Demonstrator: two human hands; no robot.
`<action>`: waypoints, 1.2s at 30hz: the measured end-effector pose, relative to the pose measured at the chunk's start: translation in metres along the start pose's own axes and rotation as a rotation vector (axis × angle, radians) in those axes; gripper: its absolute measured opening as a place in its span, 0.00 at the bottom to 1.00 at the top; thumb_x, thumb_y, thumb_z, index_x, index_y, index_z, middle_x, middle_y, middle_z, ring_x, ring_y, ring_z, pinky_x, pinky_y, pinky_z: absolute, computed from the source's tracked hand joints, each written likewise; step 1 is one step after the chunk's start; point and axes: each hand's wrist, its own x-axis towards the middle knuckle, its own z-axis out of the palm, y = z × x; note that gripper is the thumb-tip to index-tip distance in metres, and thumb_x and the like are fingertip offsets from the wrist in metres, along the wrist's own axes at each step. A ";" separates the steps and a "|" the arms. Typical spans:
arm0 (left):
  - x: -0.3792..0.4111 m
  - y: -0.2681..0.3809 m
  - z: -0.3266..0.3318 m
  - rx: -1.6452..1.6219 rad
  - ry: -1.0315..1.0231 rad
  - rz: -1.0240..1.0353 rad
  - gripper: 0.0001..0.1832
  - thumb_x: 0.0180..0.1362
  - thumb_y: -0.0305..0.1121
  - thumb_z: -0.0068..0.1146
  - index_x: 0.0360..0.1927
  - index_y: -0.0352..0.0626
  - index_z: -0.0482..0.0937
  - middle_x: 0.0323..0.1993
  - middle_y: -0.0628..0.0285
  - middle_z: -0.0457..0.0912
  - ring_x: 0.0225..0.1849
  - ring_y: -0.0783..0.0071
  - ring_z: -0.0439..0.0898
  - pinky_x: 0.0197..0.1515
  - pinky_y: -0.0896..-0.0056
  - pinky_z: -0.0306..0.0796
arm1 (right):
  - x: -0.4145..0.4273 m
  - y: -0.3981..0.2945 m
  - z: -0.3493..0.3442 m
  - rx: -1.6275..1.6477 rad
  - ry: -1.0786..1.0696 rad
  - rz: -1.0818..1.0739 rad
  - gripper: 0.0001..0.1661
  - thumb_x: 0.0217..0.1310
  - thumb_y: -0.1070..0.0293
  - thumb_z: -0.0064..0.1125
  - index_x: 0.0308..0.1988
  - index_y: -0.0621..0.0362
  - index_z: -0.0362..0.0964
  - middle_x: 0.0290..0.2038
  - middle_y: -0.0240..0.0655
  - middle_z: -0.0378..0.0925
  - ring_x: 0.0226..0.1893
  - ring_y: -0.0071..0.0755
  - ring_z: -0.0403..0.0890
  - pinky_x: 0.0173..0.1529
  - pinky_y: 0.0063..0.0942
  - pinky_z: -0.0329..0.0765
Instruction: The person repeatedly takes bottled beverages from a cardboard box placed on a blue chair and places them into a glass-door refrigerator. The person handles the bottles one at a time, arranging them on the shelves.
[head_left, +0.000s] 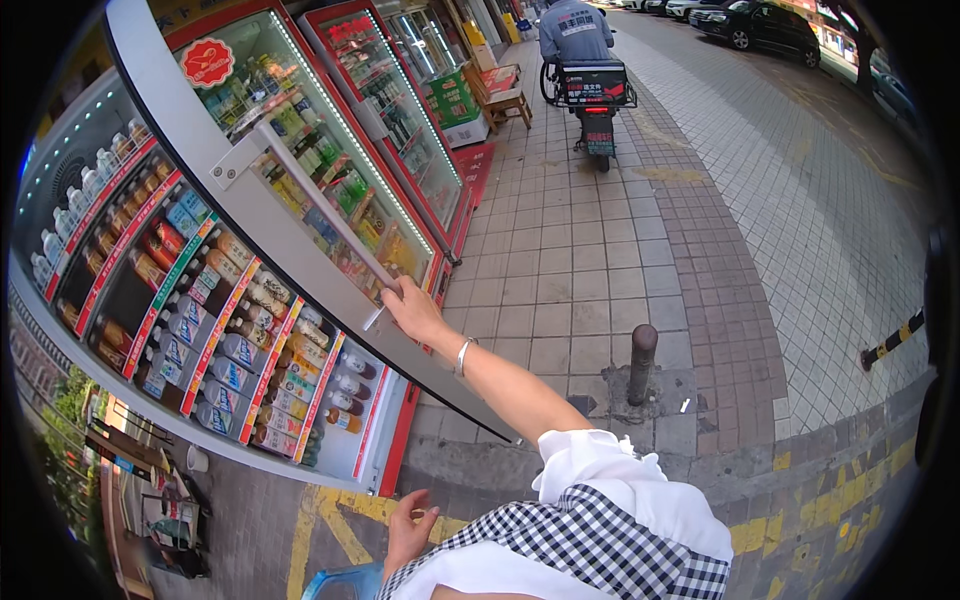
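My right hand (411, 307), with a bracelet at the wrist, grips the lower end of the long metal handle (330, 202) of a glass cooler door (300, 262). The door stands swung out from an upright drinks cooler (397, 442). Inside, tilted shelves hold rows of plastic bottles (225, 371), with canned or bottled drinks (161, 244) higher up and clear bottles (94, 184) on the top row. Low in front of my body, my left hand (409, 525) is empty, its fingers loosely bent and apart, near the cooler's bottom edge.
Another red-framed drinks cooler (405, 127) stands beyond the door. A short metal bollard (642, 367) rises from the tiled pavement (540, 300). Ahead, a person (576, 34) sits on a scooter with a delivery box (596, 82). A wooden chair (502, 97) and a blue plastic stool (341, 581) are nearby.
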 end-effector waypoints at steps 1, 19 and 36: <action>-0.010 -0.003 0.004 0.003 0.037 -0.042 0.23 0.51 0.29 0.62 0.51 0.35 0.74 0.44 0.51 0.79 0.44 0.66 0.80 0.44 0.69 0.74 | -0.002 -0.001 0.007 0.010 -0.018 0.003 0.28 0.60 0.50 0.44 0.46 0.65 0.64 0.38 0.59 0.77 0.42 0.62 0.77 0.49 0.47 0.71; -0.129 -0.041 0.044 0.184 0.277 -0.325 0.25 0.54 0.41 0.58 0.53 0.38 0.71 0.51 0.49 0.75 0.53 0.53 0.74 0.55 0.58 0.68 | 0.020 0.027 -0.001 0.224 -0.180 0.129 0.26 0.62 0.47 0.45 0.50 0.53 0.66 0.38 0.30 0.70 0.34 0.27 0.74 0.32 0.27 0.73; -0.282 -0.226 -0.159 0.247 0.769 -0.656 0.22 0.52 0.38 0.59 0.49 0.38 0.74 0.48 0.50 0.76 0.50 0.53 0.75 0.53 0.57 0.68 | -0.029 0.098 -0.027 0.112 0.002 0.432 0.42 0.57 0.35 0.50 0.59 0.53 0.59 0.51 0.43 0.70 0.44 0.40 0.75 0.43 0.37 0.74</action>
